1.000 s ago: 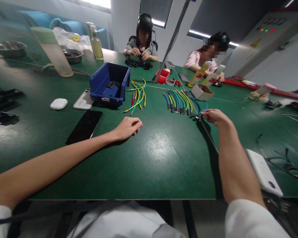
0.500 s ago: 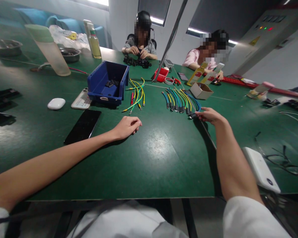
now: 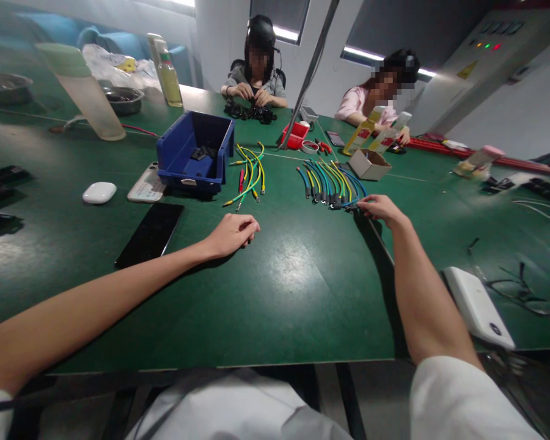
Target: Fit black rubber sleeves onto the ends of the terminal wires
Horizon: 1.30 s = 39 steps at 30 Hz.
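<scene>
On the table, my left hand (image 3: 235,235) rests with its fingers curled in and nothing visible in them. Out to the right, my right hand (image 3: 379,209) pinches the black-sleeved end of a blue cable (image 3: 359,185), the rightmost in a row. Beside it lie several short yellow and green cables (image 3: 337,177), side by side, with black sleeves and metal lugs at their near ends. A looser group of yellow and green cables (image 3: 260,171), without black sleeves, lies crossed beyond my left hand.
A blue bin (image 3: 190,180) holding small black pieces stands left of the loose cables. Nearby are a black phone (image 3: 151,235), a white case (image 3: 99,193) and a small carton (image 3: 369,165). A white power bank (image 3: 479,308) and glasses (image 3: 527,293) lie right. Two people sit across.
My right hand has brought the blue cable's sleeved end slightly up and in against the row. The left hand keeps its place; the whole view shifts a little.
</scene>
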Tool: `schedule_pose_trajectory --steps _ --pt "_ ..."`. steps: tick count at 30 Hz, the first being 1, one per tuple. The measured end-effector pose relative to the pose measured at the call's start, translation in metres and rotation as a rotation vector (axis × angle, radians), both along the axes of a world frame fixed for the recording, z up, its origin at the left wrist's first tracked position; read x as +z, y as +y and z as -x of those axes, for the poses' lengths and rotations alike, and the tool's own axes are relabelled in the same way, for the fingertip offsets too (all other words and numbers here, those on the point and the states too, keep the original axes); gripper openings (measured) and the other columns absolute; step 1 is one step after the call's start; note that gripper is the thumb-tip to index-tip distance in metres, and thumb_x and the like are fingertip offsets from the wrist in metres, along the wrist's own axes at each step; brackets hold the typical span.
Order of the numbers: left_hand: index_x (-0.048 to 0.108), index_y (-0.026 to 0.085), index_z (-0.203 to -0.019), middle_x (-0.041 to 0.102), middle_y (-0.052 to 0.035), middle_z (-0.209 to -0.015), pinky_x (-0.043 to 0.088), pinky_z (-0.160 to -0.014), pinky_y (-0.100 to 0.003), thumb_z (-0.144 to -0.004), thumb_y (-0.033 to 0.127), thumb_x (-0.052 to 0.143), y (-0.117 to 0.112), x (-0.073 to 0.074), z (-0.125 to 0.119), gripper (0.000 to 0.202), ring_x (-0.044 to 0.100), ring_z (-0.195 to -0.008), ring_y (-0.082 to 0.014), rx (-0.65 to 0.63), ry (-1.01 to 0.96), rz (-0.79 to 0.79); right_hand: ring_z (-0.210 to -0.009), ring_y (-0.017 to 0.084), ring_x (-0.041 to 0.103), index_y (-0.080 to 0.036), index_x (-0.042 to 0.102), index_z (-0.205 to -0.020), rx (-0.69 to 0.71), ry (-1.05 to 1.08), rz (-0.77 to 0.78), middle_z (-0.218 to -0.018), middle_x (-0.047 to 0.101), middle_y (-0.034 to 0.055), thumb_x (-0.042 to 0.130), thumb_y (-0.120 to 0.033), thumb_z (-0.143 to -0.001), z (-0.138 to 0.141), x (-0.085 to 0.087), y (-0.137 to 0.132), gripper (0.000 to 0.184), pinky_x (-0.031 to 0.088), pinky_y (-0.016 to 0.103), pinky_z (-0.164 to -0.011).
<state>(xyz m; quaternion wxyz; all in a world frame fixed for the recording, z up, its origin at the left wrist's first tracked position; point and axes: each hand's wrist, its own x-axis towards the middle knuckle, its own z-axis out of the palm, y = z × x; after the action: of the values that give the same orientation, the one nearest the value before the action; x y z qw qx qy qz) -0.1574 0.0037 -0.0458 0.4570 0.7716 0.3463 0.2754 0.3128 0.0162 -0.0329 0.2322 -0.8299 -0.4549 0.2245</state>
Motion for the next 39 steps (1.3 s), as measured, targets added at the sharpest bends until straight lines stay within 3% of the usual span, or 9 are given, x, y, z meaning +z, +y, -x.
schedule_pose_trajectory --steps 4,8,14,19,22,26,30,34,39 --pt "0.064 0.012 -0.083 0.06 -0.0017 -0.063 0.044 -0.049 -0.018 -0.091 0.034 0.049 0.0 0.0 0.0 0.028 0.056 -0.05 -0.0089 0.001 0.002 -0.002 -0.056 0.013 0.058 -0.015 0.068 -0.092 0.0 -0.162 0.03 -0.067 0.064 0.0032 0.064 -0.025 -0.078 -0.007 -0.003 0.004 0.018 0.039 0.02 -0.045" --pt "0.064 0.012 -0.083 0.061 -0.0017 -0.063 0.044 -0.049 -0.018 -0.091 0.033 0.049 0.0 0.0 0.0 0.027 0.056 -0.05 -0.0088 0.001 0.003 -0.003 -0.064 0.017 0.062 -0.018 0.071 -0.095 -0.004 -0.382 0.038 -0.064 0.065 0.0039 0.058 -0.025 -0.078 -0.004 -0.005 0.007 0.022 0.046 0.026 -0.062" --pt "0.064 0.012 -0.084 0.061 -0.0016 -0.064 0.044 -0.049 -0.018 -0.091 0.033 0.049 0.001 -0.002 0.0 0.027 0.056 -0.05 -0.0085 -0.002 0.004 -0.003 -0.082 0.024 0.064 -0.017 0.071 -0.098 0.008 -0.527 0.033 -0.081 0.069 0.0104 0.058 -0.037 -0.077 0.002 -0.004 0.007 0.032 0.048 0.031 -0.074" --pt "0.064 0.011 -0.084 0.061 -0.0016 -0.064 0.044 -0.049 -0.018 -0.091 0.033 0.049 0.001 -0.001 0.0 0.027 0.056 -0.05 -0.0085 0.001 0.003 -0.006 -0.092 0.03 0.064 -0.019 0.071 -0.099 -0.105 -0.581 0.07 -0.096 0.069 0.0165 0.059 -0.037 -0.076 -0.001 -0.001 -0.002 0.032 0.049 0.038 -0.077" --pt "0.064 0.011 -0.084 0.061 -0.0018 -0.064 0.044 -0.049 -0.018 -0.091 0.032 0.049 0.001 -0.001 0.0 0.027 0.056 -0.05 -0.0085 0.0 0.001 -0.007 -0.095 0.033 0.064 -0.02 0.069 -0.107 -0.148 -0.623 0.059 -0.102 0.068 0.0189 0.058 -0.036 -0.078 0.011 0.001 -0.002 0.035 0.049 0.042 -0.078" --pt "0.064 0.011 -0.083 0.061 -0.0016 -0.063 0.044 -0.049 -0.018 -0.091 0.032 0.049 0.002 -0.002 0.0 0.027 0.056 -0.05 -0.0084 -0.002 0.0 -0.003 -0.097 0.031 0.064 -0.021 0.065 -0.116 -0.051 -0.697 -0.018 -0.102 0.069 0.0165 0.052 -0.047 -0.085 0.038 0.007 0.008 0.043 0.049 0.041 -0.079" --pt "0.064 0.011 -0.083 0.061 -0.0017 -0.064 0.045 -0.049 -0.018 -0.091 0.032 0.049 0.001 -0.002 0.0 0.026 0.056 -0.05 -0.0085 -0.002 0.004 -0.004 -0.1 0.033 0.064 -0.022 0.069 -0.111 0.092 -0.717 0.111 -0.105 0.069 0.0165 0.045 -0.057 -0.087 0.056 0.009 0.014 0.048 0.049 0.042 -0.08" --pt "0.064 0.011 -0.083 0.061 -0.0016 -0.064 0.045 -0.05 -0.018 -0.091 0.031 0.049 0.001 0.0 0.0 0.027 0.056 -0.051 -0.0085 -0.002 0.006 -0.003 -0.1 0.033 0.064 -0.02 0.069 -0.11 0.091 -0.73 0.142 -0.105 0.069 0.0178 0.046 -0.053 -0.088 0.057 0.005 0.014 0.046 0.049 0.041 -0.078" --pt "0.064 0.011 -0.083 0.06 -0.0018 -0.065 0.045 -0.049 -0.018 -0.091 0.031 0.048 0.0 0.001 0.0 0.027 0.056 -0.051 -0.0085 -0.006 0.006 0.002 -0.097 0.032 0.065 -0.015 0.072 -0.1 0.056 -0.748 0.064 -0.096 0.07 0.0192 0.05 -0.044 -0.086 0.051 0.001 0.013 0.039 0.048 0.038 -0.08"
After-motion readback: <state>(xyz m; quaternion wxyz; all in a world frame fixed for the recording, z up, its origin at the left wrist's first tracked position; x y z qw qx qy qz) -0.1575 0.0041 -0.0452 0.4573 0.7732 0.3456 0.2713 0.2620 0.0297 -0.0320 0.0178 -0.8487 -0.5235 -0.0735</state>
